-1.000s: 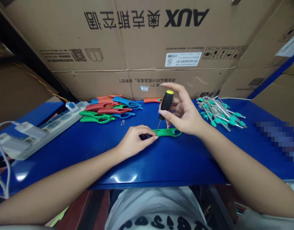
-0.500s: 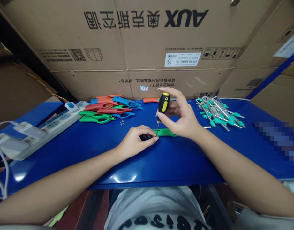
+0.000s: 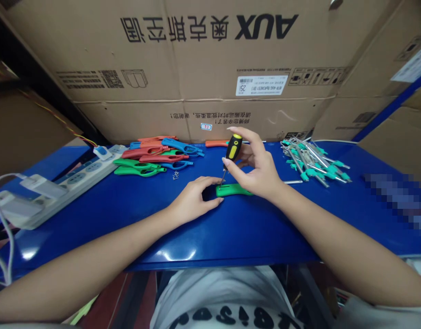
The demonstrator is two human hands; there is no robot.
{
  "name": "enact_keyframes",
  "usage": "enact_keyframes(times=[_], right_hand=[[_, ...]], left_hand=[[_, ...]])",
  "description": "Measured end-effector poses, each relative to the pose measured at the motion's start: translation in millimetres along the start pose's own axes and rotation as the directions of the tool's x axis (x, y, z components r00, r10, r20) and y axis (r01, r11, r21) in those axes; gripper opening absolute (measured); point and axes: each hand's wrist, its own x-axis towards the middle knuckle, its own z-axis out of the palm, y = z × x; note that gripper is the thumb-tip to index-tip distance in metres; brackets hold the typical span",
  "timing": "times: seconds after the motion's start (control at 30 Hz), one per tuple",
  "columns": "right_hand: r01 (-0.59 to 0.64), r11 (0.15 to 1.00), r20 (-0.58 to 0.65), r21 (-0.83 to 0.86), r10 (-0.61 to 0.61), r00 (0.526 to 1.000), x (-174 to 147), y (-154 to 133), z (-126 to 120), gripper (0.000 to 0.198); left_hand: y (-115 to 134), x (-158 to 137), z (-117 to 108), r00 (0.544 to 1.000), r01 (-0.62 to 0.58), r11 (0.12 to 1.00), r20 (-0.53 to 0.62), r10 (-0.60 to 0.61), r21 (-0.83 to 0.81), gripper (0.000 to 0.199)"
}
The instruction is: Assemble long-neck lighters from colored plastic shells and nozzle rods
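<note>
A black-and-yellow screwdriver (image 3: pixel 234 147) is in my right hand (image 3: pixel 256 167), the thumb and fingers closed around its grip. It stands nearly upright, its thin shaft coming down at the left end of a green plastic handle (image 3: pixel 232 190) on the table. My left hand (image 3: pixel 196 196) is at that same end, thumb at the near edge and forefinger at the far edge, seemingly bracing it. A thin metal rod (image 3: pixel 293 182) shows beyond my right wrist, in line with the handle. Whether a screw sits under the tip is too small to tell.
Red, blue, green and orange plastic handles (image 3: pixel 155 155) lie piled at the back left, with small screws (image 3: pixel 176 175) beside them. Metal rods with teal parts (image 3: pixel 315 162) are heaped at right. An orange-handled tool (image 3: pixel 215 143) lies behind. A power strip (image 3: pixel 76 180) stands left; cardboard (image 3: pixel 203 55) walls the back.
My left thumb and forefinger have parted from their pinch near the screwdriver tip, baring the green handle's end. The screwdriver has shifted slightly left and its tip now meets that end.
</note>
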Motion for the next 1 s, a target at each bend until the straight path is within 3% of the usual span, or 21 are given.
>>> enact_keyframes(times=[0.27, 0.53, 0.67, 0.83, 1.0], right_hand=[[-0.020, 1.000, 0.056, -0.016, 0.021, 0.998, -2.0, 0.4, 0.3, 0.061], [0.172, 0.961, 0.182, -0.214, -0.134, 0.974, -2.1, 1.7, -1.9, 0.066], [0.175, 0.970, 0.265, -0.170, -0.126, 0.956, 0.0, -4.9, -3.4, 0.067], [0.155, 0.982, 0.263, -0.104, -0.123, 0.957, 2.9, -7.2, -4.1, 0.063], [0.212, 0.961, 0.244, -0.177, -0.166, 0.955, 1.6, 1.3, -4.1, 0.063]], left_hand=[[-1.4, 0.5, 0.0, 1.000, -0.028, 0.999, 0.000, 0.028, 0.019, 0.028], [-2.1, 0.6, 0.4, 0.999, -0.046, 0.999, 0.000, 0.046, 0.010, 0.019], [-0.8, 1.6, -0.3, 0.999, -0.042, 0.999, 0.001, 0.042, -0.002, 0.015], [1.7, 1.8, -0.7, 0.998, -0.063, 0.998, 0.006, 0.063, -0.014, 0.016], [2.8, 0.8, -0.6, 0.997, -0.077, 0.997, 0.020, 0.077, -0.001, 0.016]])
